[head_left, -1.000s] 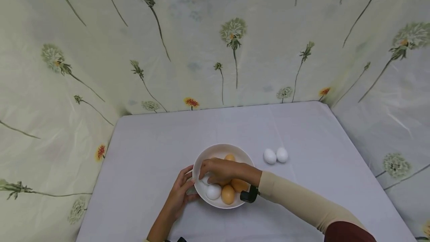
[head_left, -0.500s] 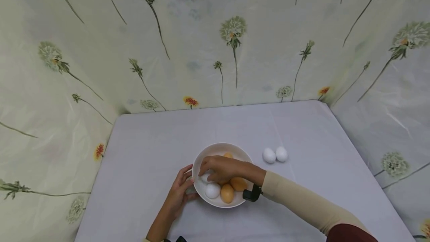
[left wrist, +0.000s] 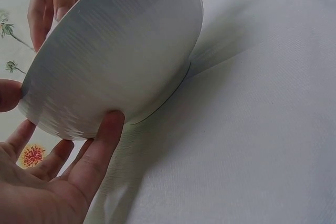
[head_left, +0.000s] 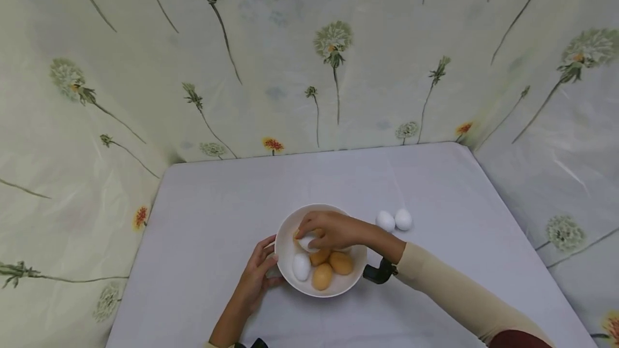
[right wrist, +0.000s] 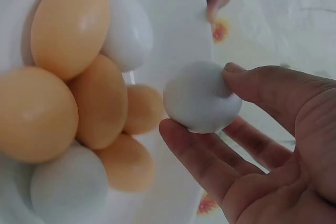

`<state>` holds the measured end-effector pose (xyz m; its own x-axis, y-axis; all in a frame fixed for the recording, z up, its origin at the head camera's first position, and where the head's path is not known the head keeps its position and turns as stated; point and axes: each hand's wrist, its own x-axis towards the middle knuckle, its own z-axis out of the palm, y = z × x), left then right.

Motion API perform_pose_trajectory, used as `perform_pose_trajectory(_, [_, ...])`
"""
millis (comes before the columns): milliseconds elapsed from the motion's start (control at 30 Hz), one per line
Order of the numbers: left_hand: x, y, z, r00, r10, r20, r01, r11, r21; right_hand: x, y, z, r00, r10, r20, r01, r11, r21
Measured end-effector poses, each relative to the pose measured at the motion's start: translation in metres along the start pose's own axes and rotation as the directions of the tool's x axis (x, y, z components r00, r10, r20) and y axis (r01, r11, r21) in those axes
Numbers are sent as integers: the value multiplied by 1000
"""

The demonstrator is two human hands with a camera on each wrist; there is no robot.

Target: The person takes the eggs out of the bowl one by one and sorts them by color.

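A white bowl (head_left: pixel 349 283) holding several orange and white eggs stands at the front middle of the table. Against its left side, my left hand (head_left: pixel 254 274) grips it; in the left wrist view the thumb is at the rim and the fingertips (left wrist: pixel 111 121) press the outer wall. Over the bowl, my right hand (head_left: pixel 331 230) pinches a white egg (right wrist: pixel 202 96) between thumb and fingers, seen raised above the other eggs. Below lie another white egg (head_left: pixel 301 267) and orange eggs, among them one orange egg (head_left: pixel 322 276) near the front. The right hand hides part of the bowl's far side.
Two white eggs, a left egg (head_left: pixel 385 221) and a right egg (head_left: pixel 403 219), lie side by side on the white-covered table (head_left: pixel 217 203), right of the bowl. Flower-print curtains (head_left: pixel 271 69) enclose the table at the back and sides.
My right hand has moved up and to the right with the white egg, uncovering more of the orange eggs. The left hand stays at the bowl's left side.
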<state>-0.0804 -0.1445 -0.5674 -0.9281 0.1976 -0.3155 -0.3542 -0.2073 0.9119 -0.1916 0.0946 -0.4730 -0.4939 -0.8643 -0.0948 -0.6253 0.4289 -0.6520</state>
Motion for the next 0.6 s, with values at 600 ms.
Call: perform_pose_trajectory(600, [0, 0, 2, 1000, -3, -15, 2, 1000, -12, -53, 9, -39, 986, 137, -97, -122, 981, 153])
